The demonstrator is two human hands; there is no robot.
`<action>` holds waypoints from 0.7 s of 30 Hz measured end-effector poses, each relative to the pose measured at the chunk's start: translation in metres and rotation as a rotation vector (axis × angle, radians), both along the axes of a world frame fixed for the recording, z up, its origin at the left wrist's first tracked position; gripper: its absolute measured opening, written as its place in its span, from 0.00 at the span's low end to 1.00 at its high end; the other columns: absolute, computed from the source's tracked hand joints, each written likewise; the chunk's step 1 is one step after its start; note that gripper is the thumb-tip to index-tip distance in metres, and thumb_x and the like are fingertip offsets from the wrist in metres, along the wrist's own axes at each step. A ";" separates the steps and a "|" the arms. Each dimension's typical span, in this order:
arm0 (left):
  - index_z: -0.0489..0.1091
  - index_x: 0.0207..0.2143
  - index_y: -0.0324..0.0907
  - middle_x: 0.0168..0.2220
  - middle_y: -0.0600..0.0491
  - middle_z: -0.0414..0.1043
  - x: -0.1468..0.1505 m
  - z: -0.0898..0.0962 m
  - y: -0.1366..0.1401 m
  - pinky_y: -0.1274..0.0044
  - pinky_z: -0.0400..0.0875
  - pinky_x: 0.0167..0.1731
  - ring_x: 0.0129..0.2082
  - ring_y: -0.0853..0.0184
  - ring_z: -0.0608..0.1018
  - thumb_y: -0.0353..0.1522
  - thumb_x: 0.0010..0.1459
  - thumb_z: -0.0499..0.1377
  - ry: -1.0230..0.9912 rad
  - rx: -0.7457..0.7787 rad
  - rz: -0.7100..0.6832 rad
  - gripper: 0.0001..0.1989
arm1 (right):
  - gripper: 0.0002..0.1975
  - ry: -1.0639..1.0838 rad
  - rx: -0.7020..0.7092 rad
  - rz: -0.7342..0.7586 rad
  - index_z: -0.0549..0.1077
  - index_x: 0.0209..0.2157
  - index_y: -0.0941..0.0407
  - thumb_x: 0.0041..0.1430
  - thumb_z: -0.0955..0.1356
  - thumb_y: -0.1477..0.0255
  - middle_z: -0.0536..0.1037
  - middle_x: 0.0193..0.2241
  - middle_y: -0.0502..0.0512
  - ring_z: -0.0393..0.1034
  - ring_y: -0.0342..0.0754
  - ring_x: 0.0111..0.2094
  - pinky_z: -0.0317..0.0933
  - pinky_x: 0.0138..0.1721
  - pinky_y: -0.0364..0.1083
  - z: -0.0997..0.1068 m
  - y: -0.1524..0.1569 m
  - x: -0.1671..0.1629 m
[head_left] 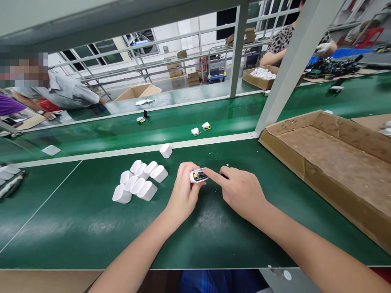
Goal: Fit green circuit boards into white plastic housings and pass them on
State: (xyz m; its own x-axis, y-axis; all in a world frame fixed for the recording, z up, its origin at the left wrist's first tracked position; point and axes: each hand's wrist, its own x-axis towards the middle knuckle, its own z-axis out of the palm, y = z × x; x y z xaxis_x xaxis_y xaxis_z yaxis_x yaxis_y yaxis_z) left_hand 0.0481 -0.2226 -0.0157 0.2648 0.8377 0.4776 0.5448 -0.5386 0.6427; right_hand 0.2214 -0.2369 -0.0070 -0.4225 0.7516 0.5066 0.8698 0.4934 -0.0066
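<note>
My left hand is closed around a small white plastic housing, held just above the green work surface with its open end facing up. Inside the housing a circuit board shows, with a yellow part and dark parts on it. My right hand reaches in from the right, its index finger stretched out and touching the housing's far rim. The other fingers are curled in, and a dark patch shows by them; what they hold, if anything, I cannot make out. Several empty white housings stand grouped to the left.
One white housing stands apart by the pale divider strip. Beyond it, small circuit assemblies lie on the green conveyor belt. A shallow cardboard tray occupies the right. Across the belt are co-workers and a box of white parts.
</note>
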 end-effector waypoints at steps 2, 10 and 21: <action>0.60 0.37 0.43 0.38 0.52 0.60 0.000 -0.001 0.000 0.75 0.66 0.36 0.37 0.67 0.68 0.24 0.56 0.53 0.005 -0.001 -0.005 0.08 | 0.26 0.014 -0.019 -0.016 0.69 0.53 0.47 0.57 0.59 0.83 0.68 0.24 0.50 0.57 0.42 0.22 0.42 0.22 0.42 0.000 -0.001 0.000; 0.60 0.37 0.43 0.38 0.52 0.60 0.000 -0.002 0.001 0.76 0.65 0.37 0.37 0.67 0.67 0.24 0.57 0.52 0.006 -0.033 -0.017 0.07 | 0.27 -0.029 -0.098 -0.046 0.68 0.54 0.46 0.56 0.60 0.83 0.69 0.24 0.50 0.57 0.42 0.21 0.39 0.20 0.43 0.002 -0.002 -0.004; 0.57 0.34 0.44 0.30 0.57 0.62 -0.002 -0.005 0.014 0.80 0.62 0.26 0.26 0.72 0.67 0.34 0.53 0.58 -0.268 -0.410 -0.001 0.10 | 0.26 0.111 -0.200 -0.107 0.65 0.56 0.49 0.58 0.59 0.82 0.72 0.28 0.50 0.66 0.41 0.26 0.51 0.24 0.41 0.009 0.005 0.003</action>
